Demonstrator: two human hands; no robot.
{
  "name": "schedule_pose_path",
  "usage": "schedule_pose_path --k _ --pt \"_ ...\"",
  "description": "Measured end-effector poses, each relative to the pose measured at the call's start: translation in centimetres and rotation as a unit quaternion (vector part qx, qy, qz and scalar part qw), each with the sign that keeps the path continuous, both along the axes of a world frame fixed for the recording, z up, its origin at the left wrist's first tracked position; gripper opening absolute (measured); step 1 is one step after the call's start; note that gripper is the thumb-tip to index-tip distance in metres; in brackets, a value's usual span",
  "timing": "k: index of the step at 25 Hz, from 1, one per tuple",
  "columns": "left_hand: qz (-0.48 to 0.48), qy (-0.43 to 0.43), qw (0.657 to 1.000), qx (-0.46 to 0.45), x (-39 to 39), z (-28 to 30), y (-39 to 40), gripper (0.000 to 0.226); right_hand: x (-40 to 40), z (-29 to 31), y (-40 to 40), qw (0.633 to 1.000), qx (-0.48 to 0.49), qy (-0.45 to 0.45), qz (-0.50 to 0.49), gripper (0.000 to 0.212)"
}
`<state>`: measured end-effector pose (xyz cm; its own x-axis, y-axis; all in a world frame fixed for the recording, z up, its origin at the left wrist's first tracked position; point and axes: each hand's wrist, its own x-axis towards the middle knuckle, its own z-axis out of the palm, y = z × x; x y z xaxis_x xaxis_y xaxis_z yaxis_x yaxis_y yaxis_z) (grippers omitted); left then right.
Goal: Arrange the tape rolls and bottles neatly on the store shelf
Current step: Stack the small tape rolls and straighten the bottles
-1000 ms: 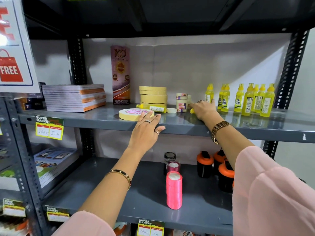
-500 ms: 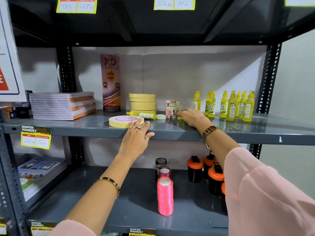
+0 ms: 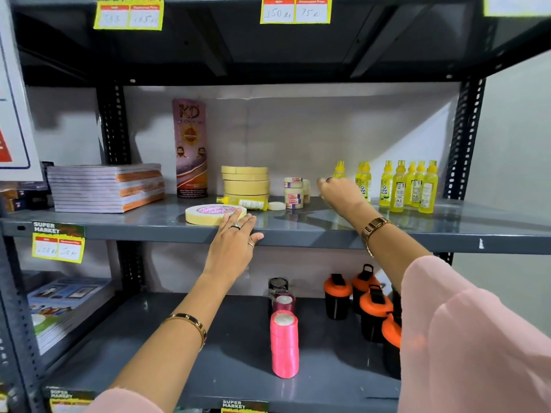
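Yellow bottles (image 3: 399,186) stand at the far right of the shelf (image 3: 298,234), and the right hand (image 3: 343,193) looks closed around one, adding it to the row. Left hand (image 3: 232,242) rests open, fingertips touching the flat tape roll (image 3: 208,214); stacking that looks next.

Grey steel shop shelving against a pale wall

The shelf unit (image 3: 298,234) has dark grey metal boards on perforated black uprights (image 3: 463,138); a shadowed upper board (image 3: 268,49) hangs above. A plain off-white wall (image 3: 328,129) backs it and continues at right, with soft shadows across it. Yellow price tags (image 3: 58,244) are fixed to the shelf edges. A white sign (image 3: 12,114) hangs at left.
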<state>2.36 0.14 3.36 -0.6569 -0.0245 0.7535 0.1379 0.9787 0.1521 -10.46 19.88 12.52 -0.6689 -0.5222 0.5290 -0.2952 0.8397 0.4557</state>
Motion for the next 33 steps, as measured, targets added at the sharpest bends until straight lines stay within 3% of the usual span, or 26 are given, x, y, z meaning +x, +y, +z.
schedule_pose_path --k 6,12,33 --pt "0.008 -0.015 1.0 0.02 0.3 0.1 1.1 0.032 1.0 2.3 4.0 0.97 -0.241 -0.019 0.011 0.033" --pt "-0.009 -0.021 1.0 -0.01 -0.8 0.2 5.6 0.033 0.4 2.7 7.0 0.933 -0.357 -0.05 0.006 0.028" --pt "-0.026 0.054 0.998 -0.02 -2.9 -0.7 7.2 0.036 -5.4 3.3 9.0 0.925 -0.377 -0.034 0.01 0.029"
